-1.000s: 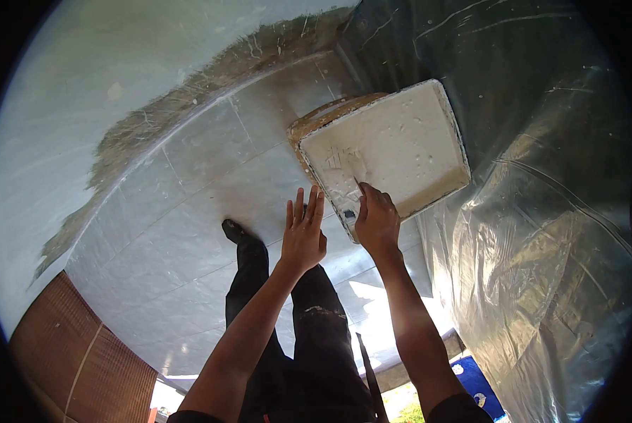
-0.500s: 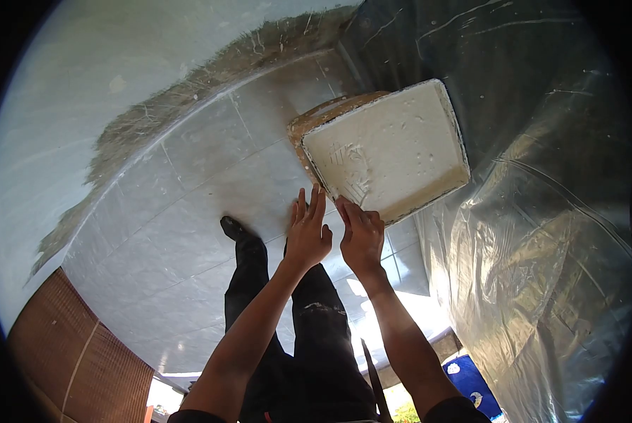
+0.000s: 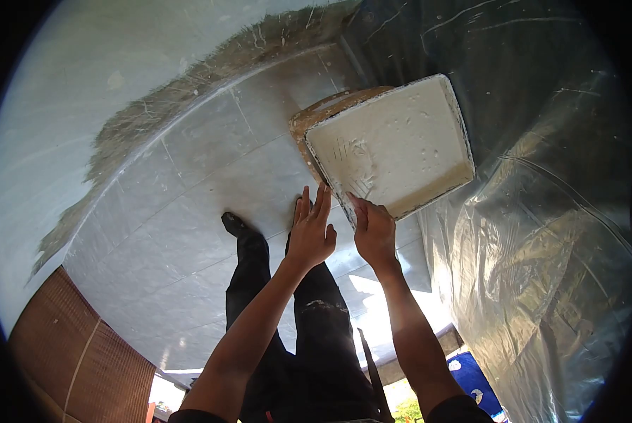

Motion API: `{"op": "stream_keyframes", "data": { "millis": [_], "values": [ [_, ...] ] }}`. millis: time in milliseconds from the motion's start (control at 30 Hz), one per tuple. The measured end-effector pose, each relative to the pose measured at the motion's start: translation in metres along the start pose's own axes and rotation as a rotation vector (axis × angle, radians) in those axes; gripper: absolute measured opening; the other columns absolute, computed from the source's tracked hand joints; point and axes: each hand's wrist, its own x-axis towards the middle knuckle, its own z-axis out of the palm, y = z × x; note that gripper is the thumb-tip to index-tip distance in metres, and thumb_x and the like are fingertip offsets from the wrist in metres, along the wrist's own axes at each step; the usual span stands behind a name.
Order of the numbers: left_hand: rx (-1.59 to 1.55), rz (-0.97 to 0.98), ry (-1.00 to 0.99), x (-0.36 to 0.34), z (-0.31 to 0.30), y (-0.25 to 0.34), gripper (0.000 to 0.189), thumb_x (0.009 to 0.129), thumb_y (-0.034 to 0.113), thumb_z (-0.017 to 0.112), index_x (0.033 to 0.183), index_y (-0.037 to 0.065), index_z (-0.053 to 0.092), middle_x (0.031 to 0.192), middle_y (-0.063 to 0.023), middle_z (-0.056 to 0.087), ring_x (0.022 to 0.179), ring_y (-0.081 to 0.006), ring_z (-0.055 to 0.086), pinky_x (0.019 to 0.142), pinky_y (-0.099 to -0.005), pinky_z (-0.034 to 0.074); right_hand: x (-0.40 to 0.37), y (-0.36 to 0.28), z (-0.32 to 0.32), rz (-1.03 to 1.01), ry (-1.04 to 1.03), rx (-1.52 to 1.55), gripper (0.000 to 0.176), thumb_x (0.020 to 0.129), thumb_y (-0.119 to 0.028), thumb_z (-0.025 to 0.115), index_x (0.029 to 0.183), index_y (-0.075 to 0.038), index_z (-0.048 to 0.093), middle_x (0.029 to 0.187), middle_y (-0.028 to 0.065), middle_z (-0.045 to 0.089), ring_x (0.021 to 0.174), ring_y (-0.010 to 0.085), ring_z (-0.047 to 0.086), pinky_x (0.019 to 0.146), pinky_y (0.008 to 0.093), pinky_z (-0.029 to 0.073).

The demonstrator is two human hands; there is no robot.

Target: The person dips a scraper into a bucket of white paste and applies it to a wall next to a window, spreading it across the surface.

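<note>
A rectangular tray [image 3: 451,182] with a dark, paint-crusted rim holds thick off-white paint [image 3: 407,134], marked with ridges near its left end. My left hand [image 3: 312,234] is open, its fingers stretched toward the tray's near left corner and the thumb apart. Beside it, my right hand [image 3: 376,231] is closed at the tray's near edge, thumb and index finger together over the rim. What those fingers hold, if anything, I cannot tell.
Under the tray shows a paint-spattered brown support [image 3: 307,127]. Clear plastic sheeting [image 3: 527,247] hangs at right. Grey floor tiles [image 3: 182,211] lie below, with my legs on them. A partly painted wall [image 3: 62,141] curves along the left, above brown ribbed panels [image 3: 83,345].
My right hand has shifted right, away from my left hand, and its fingers are curled more tightly. My left hand has barely moved. The tray appears slightly farther right in view.
</note>
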Motion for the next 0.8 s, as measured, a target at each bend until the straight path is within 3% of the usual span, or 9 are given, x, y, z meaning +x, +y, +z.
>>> {"op": "stream_keyframes", "data": {
  "millis": [167, 333, 400, 667, 733, 800],
  "values": [
    [0.001, -0.007, -0.008, -0.001, -0.001, -0.002, 0.091, 0.081, 0.003, 0.059, 0.164, 0.003, 0.02, 0.17, -0.0199, 0.026, 0.154, -0.0543, 0.018, 0.124, -0.0632, 0.024, 0.005, -0.008, -0.008, 0.056, -0.017, 0.124, 0.031, 0.1, -0.006, 0.057, 0.128, -0.002, 0.069, 0.104, 0.0175, 0.076, 0.095, 0.0371, 0.07, 0.087, 0.0443, 0.055],
    [-0.001, -0.02, -0.011, -0.002, 0.0, -0.004, 0.092, 0.082, 0.004, 0.059, 0.165, 0.003, 0.019, 0.17, -0.0211, 0.025, 0.155, -0.0543, 0.017, 0.125, -0.0636, 0.023, 0.015, -0.018, -0.02, 0.346, -0.105, 0.397, 0.032, 0.102, -0.002, 0.053, 0.129, 0.0, 0.069, 0.122, 0.0138, 0.076, 0.114, 0.0233, 0.072, 0.098, 0.0335, 0.054],
    [0.03, -0.023, -0.027, -0.002, 0.0, -0.004, 0.095, 0.081, 0.006, 0.063, 0.164, 0.001, 0.018, 0.169, -0.0238, 0.025, 0.155, -0.0546, 0.016, 0.125, -0.0591, 0.023, 0.015, -0.016, -0.02, 0.378, -0.093, 0.468, 0.032, 0.102, -0.001, 0.053, 0.129, 0.0, 0.069, 0.121, 0.0136, 0.076, 0.112, 0.0207, 0.072, 0.097, 0.0323, 0.053],
    [0.003, -0.019, -0.017, -0.002, 0.006, -0.002, 0.094, 0.082, 0.006, 0.063, 0.165, 0.001, 0.018, 0.169, -0.0245, 0.024, 0.155, -0.0551, 0.017, 0.125, -0.0592, 0.023, 0.021, 0.015, -0.016, 0.392, -0.146, 0.565, 0.032, 0.101, -0.002, 0.056, 0.13, 0.001, 0.068, 0.115, 0.0128, 0.076, 0.101, 0.0169, 0.071, 0.093, 0.0306, 0.053],
    [-0.003, -0.016, -0.012, 0.0, 0.006, -0.001, 0.094, 0.082, 0.006, 0.063, 0.165, 0.001, 0.018, 0.169, -0.0246, 0.024, 0.154, -0.0552, 0.017, 0.125, -0.0593, 0.023, 0.025, 0.015, -0.017, 0.383, -0.198, 0.499, 0.031, 0.102, -0.002, 0.058, 0.131, 0.001, 0.068, 0.113, 0.0086, 0.076, 0.098, 0.0109, 0.067, 0.09, 0.0274, 0.053],
    [-0.012, -0.019, -0.005, 0.0, 0.006, -0.001, 0.094, 0.082, 0.006, 0.063, 0.164, 0.001, 0.018, 0.169, -0.025, 0.025, 0.154, -0.0557, 0.017, 0.125, -0.0595, 0.023, 0.028, 0.011, -0.022, 0.412, -0.213, 0.522, 0.031, 0.102, -0.002, 0.057, 0.131, 0.0, 0.068, 0.114, 0.0096, 0.076, 0.1, 0.0128, 0.069, 0.091, 0.0283, 0.053]
  ]
}}
